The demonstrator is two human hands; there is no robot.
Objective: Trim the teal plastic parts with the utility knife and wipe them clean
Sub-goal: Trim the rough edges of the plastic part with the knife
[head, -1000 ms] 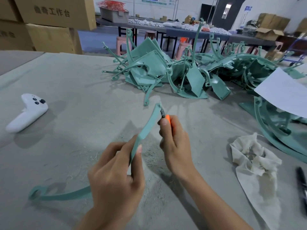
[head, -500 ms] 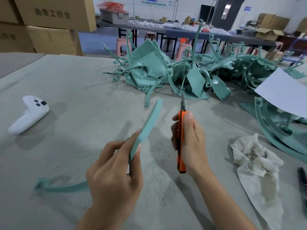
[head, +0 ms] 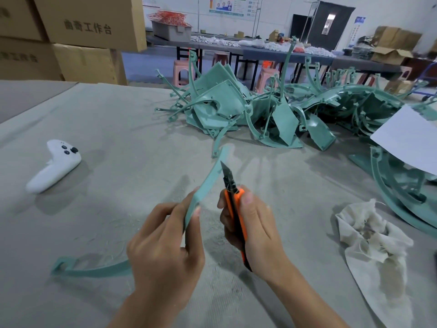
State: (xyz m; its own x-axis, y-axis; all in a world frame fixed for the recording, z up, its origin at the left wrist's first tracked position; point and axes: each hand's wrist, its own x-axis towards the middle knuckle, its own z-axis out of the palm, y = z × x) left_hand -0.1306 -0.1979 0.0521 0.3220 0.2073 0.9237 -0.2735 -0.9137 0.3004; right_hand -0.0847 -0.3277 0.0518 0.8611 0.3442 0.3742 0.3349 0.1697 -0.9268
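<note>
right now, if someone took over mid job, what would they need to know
Left hand grips the curved teal strip at its middle, far end raised.
Right hand holds the knife, blade out, tip beside the strip's raised edge.
Rag lies to the right; pile of teal parts waits behind.
Done: some trimming, judging by shavings.
Left: finish this strip, wipe it, then the pile.

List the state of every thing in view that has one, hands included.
Curved teal plastic strip: one end raised, other end on the grey table.
Left hand: grips the strip.
Orange utility knife: blade extended, tip beside the strip's edge.
Right hand: grips the knife.
Crumpled white cloth: lying untouched on the table.
White game controller: lying untouched.
Pile of teal plastic parts: heaped, tangled.
</note>
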